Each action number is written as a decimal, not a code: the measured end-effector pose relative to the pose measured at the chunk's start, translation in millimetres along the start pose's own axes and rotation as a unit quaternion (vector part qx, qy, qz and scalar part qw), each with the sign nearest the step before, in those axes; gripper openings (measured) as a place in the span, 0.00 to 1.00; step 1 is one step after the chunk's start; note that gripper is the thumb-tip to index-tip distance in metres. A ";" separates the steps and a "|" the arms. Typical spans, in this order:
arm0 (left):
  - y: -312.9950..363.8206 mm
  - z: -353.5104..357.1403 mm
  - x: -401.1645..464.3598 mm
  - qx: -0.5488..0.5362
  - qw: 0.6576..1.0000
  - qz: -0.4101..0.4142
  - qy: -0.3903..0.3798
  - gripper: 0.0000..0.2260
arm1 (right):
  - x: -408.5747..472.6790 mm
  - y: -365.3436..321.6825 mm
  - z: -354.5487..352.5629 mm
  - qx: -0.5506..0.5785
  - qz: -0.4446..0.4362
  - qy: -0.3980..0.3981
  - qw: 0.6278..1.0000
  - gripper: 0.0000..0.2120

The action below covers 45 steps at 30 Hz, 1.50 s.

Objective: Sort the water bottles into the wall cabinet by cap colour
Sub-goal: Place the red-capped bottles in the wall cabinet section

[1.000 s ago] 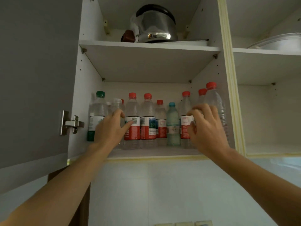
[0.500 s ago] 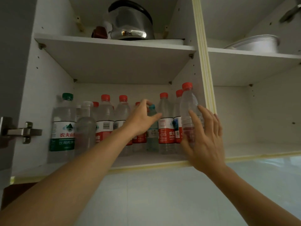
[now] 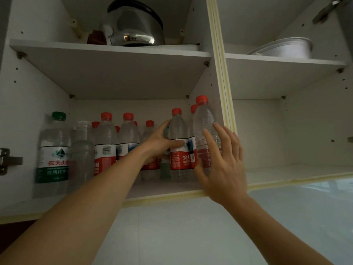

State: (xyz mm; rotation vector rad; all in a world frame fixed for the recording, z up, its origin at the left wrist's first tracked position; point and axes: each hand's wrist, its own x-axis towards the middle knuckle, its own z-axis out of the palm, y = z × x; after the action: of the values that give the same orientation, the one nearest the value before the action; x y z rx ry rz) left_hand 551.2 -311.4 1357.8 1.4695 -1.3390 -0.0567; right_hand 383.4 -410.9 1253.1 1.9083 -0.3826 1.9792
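On the lower left shelf of the wall cabinet stands a row of water bottles. A green-capped bottle is at the far left, then a white-capped bottle, then several red-capped bottles. My left hand reaches in and curls round the pale blue-capped bottle, hiding its cap, with the thumb across the neighbouring red-capped bottle. My right hand lies with straight fingers against an unlabelled red-capped bottle at the right front.
A steel kettle and a small brown object sit on the upper left shelf. A metal basin is on the upper right shelf. The lower right compartment holds no bottles. A door hinge sticks out at left.
My left hand moved from the white-capped bottle rightward to the blue-capped one and closed round it. My right hand let go of the unlabelled bottle and opened flat. The view shifted right.
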 end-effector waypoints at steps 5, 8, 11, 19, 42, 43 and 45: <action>6.0 -9.5 -4.0 0.059 0.998 -0.007 0.033 0.44 | 0.6 -1.6 -0.7 0.004 0.003 -0.004 1.000 0.36; 6.7 -16.8 -8.6 0.119 0.991 0.000 0.054 0.41 | -0.3 -1.2 -1.8 0.004 0.004 -0.009 1.000 0.36; 9.1 -23.3 -13.9 0.220 0.972 0.010 0.082 0.39 | -1.3 -0.8 -2.4 0.006 0.005 -0.014 1.000 0.36; 11.6 -39.4 -24.2 0.478 0.869 0.012 0.124 0.56 | -2.6 0.0 -0.2 0.013 0.009 -0.014 1.000 0.37; 13.7 -25.7 -21.6 0.663 0.737 -0.012 0.132 0.44 | -4.4 -0.7 -0.8 0.027 0.010 0.002 1.000 0.37; 15.4 -19.9 -23.8 0.649 0.742 0.027 0.166 0.40 | -4.4 -1.0 -0.6 0.029 0.011 0.004 1.000 0.37; 20.1 -8.1 -23.9 0.546 0.794 0.122 0.236 0.28 | -4.1 -1.6 0.1 0.032 0.012 0.008 0.999 0.37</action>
State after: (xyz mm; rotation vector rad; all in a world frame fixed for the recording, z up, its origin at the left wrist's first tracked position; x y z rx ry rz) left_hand 534.2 -284.1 1361.2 1.9987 -1.1227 1.3801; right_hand 384.3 -409.7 1249.0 1.9337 -0.3441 2.0442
